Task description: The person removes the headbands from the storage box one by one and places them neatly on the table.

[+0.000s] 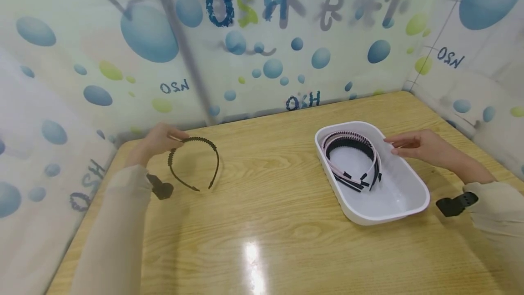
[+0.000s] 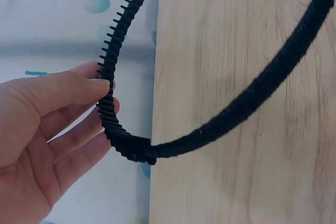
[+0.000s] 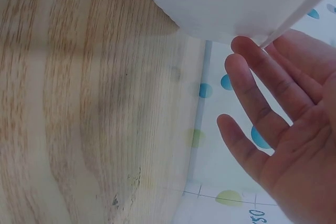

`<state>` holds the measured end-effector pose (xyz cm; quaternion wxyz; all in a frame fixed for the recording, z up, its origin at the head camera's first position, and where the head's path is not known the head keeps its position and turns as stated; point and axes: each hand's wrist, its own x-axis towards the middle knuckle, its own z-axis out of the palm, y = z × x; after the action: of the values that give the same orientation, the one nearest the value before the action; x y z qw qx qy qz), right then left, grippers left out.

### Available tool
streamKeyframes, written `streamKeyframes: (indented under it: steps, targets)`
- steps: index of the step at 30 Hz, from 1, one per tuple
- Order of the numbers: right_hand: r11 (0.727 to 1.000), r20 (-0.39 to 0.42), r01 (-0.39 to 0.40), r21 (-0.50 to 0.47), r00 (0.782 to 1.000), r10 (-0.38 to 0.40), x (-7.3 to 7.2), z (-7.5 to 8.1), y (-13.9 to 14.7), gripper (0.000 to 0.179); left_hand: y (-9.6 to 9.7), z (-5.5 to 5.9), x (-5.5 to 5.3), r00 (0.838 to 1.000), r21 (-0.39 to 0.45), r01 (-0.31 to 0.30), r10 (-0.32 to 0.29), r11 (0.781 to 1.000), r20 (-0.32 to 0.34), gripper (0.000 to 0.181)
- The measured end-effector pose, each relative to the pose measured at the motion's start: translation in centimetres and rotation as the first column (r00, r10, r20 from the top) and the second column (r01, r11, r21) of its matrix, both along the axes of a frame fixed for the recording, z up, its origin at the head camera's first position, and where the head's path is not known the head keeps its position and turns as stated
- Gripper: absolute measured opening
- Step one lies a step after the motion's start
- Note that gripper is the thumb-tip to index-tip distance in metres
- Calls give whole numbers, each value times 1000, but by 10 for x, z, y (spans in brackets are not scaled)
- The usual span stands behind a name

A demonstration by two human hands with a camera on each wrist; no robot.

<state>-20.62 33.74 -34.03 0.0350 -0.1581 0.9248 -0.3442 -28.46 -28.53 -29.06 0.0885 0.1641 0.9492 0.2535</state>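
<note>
In the head view, my left hand point(image 1: 161, 139) is at the left of the table, pinching a black headband point(image 1: 217, 161). The left wrist view shows its ridged, toothed band point(image 2: 118, 35) between thumb and fingers, with the fuzzy-looking end section point(image 2: 252, 98) reaching over the table. On the right, a white plastic bin point(image 1: 399, 190) holds several headbands point(image 1: 354, 142), black and pale pink, nested together. My right hand point(image 1: 427, 148) holds the bin's right rim; in the right wrist view the rim point(image 3: 294, 24) passes between its fingers, the lower fingers point(image 3: 257, 98) spread loosely outside.
The wooden table point(image 1: 262, 186) stretches between the headband and the bin. A printed curtain point(image 1: 270, 77) with blue and green dots hangs behind and along both sides. Each wrist carries a black strapped device point(image 1: 456, 204).
</note>
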Motion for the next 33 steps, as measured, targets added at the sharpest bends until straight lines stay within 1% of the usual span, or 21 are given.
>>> streamKeyframes:
  steps: [5, 10, 13, 16, 22, 29, 33]
  targets:
    - [1000, 2, -1, -15, 1000, 1, 0, -1, 0, 37, -8, -6, -2, 1000, -10, 6, -6, 1000, 17, 33]
    - [1000, -3, -2, -12, 1000, 2, -1, -1, 0, 36, -16, -13, 0, 997, 7, 1, -2, 1000, 71, 33]
    - [1000, -2, 3, -12, 1000, -3, -1, -1, 0, 36, -22, -18, 1, 994, 0, -11, 11, 1000, 109, 33]
    - [1000, 0, 1, -13, 1000, -1, -1, -1, 1, 36, -26, -24, 3, 992, -9, -21, 22, 1000, 127, 34]
    - [1000, -9, 15, 5, 1000, -15, -1, -1, 0, 36, -29, -34, 3, 996, 17, -7, 5, 1000, 87, 33]
    - [999, 6, 24, 37, 1000, -24, -2, -1, 0, 37, -31, -46, 2, 1000, 12, -3, 3, 1000, -1, 31]
    - [999, 0, 19, 26, 1000, -19, -2, -1, 0, 36, -31, -52, 1, 999, 8, -31, 31, 999, -6, 31]
